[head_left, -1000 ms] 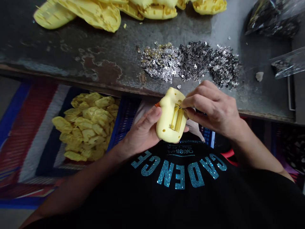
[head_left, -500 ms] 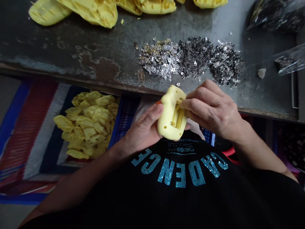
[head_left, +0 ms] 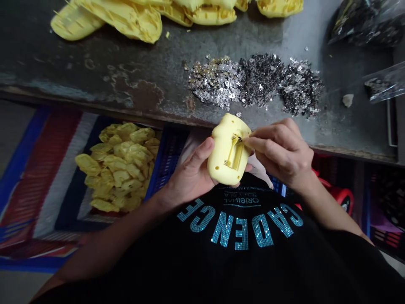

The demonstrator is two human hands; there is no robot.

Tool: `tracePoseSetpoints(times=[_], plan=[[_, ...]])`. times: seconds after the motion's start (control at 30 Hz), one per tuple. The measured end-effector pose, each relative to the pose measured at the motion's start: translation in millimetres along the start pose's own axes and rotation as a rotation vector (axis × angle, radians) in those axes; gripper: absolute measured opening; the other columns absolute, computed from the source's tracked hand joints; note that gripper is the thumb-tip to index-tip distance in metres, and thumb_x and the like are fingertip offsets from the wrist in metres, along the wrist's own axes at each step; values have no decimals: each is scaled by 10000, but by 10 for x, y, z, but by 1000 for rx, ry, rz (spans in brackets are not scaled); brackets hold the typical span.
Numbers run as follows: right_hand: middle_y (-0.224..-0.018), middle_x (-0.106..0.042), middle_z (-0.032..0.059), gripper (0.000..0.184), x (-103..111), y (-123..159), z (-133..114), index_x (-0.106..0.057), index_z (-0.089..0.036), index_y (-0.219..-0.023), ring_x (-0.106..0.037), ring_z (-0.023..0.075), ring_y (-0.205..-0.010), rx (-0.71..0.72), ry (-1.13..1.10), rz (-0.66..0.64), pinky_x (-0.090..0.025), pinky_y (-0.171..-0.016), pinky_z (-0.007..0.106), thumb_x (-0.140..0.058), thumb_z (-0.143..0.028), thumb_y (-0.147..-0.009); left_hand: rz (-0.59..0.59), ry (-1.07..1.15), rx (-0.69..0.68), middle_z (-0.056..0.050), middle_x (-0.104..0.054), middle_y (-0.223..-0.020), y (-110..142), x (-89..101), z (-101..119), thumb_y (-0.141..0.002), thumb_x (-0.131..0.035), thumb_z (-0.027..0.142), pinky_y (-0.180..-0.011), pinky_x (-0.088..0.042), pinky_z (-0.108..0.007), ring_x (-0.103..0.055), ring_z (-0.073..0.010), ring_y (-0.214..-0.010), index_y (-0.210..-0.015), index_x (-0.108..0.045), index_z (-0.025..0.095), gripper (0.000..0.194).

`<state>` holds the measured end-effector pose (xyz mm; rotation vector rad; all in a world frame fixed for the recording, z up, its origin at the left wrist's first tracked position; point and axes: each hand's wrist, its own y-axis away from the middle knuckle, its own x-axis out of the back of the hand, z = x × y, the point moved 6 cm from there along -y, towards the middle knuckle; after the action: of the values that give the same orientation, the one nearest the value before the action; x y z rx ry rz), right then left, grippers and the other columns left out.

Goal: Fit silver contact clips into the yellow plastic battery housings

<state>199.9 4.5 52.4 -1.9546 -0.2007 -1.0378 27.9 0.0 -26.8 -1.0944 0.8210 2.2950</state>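
My left hand grips a yellow plastic housing from the side, thumb along its edge. The housing has a long battery compartment facing up, with a small metal contact at its lower end. My right hand is closed in a pinch at the compartment's upper end. Between its fingertips a small dark metal contact shows, partly hidden by the fingers. Beyond my hands, on the bench, lie a pile of silvery metal contacts, a darker pile and a third pile.
Several yellow housing halves lie at the back of the metal bench. Plastic bags of metal parts sit at the right, near a whitish lump. Below left, many yellow pieces fill a striped container beside a blue crate.
My right fingers have drawn back slightly to the right, so the dark metal contact at the compartment's upper end now shows. The housing stays in my left hand, turned slightly.
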Motion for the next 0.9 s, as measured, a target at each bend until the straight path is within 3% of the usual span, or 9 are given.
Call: tracePoseSetpoints(times=[0.1, 0.23, 0.47, 0.53, 0.73, 0.8, 0.9], plan=[[-1159, -803, 70, 335, -30, 34, -36, -709, -267, -1416, -661, 218, -955, 2, 22, 7, -544, -805, 401, -687, -209, -1087, 0, 10, -5, -148, -813, -1342, 0, -19, 9, -930, -845, 605, -591, -710, -308, -831, -414, -1177, -1502, -652, 211, 720], [-1126, -801, 53, 268, -21, 22, -26, -739, -263, -1353, -688, 193, -937, -39, -47, 33, -548, -831, 384, -687, -212, -1094, -2, -34, -75, -171, -800, -1362, 5, -50, 29, -917, -855, 650, -573, -699, -293, -823, -414, -1190, -1495, -636, 181, 776], [-1107, -795, 58, 138, 8, -13, 51, -775, -248, -1186, -722, 206, -969, -117, -204, -17, -581, -854, 386, -727, -216, -1061, 80, -77, -187, -104, -812, -1389, 36, -50, 39, -854, -944, 575, -925, -741, -427, -783, -398, -1311, -1400, -686, 264, 678], [-1103, -788, 45, 149, 13, -10, 73, -784, -271, -1188, -708, 200, -953, -114, -207, -35, -574, -844, 387, -720, -220, -1064, 87, -89, -163, -106, -813, -1393, 50, -54, 34, -853, -941, 570, -898, -743, -417, -783, -405, -1311, -1446, -679, 275, 712], [-1108, -795, 73, 179, 61, 19, 52, -792, -240, -1228, -679, 210, -916, 47, -99, 33, -541, -773, 392, -690, -261, -1083, 37, -112, -60, -104, -816, -1366, 70, -59, 11, -976, -747, 630, -521, -644, -273, -816, -444, -1199, -1534, -667, 244, 683], [-1091, -790, 62, 156, 74, 4, 103, -804, -254, -1196, -698, 201, -927, -39, -186, 28, -558, -795, 383, -707, -257, -1074, 38, -141, -78, -95, -819, -1359, 65, -62, 24, -955, -784, 653, -517, -638, -261, -817, -430, -1201, -1503, -677, 265, 680], [-1060, -778, 50, 114, 86, -39, 184, -802, -256, -1144, -729, 197, -963, -212, -334, 16, -582, -829, 374, -715, -272, -1071, 65, -172, -118, -80, -817, -1375, 58, -82, 42, -905, -860, 645, -669, -709, -323, -796, -416, -1257, -1462, -684, 290, 683]])
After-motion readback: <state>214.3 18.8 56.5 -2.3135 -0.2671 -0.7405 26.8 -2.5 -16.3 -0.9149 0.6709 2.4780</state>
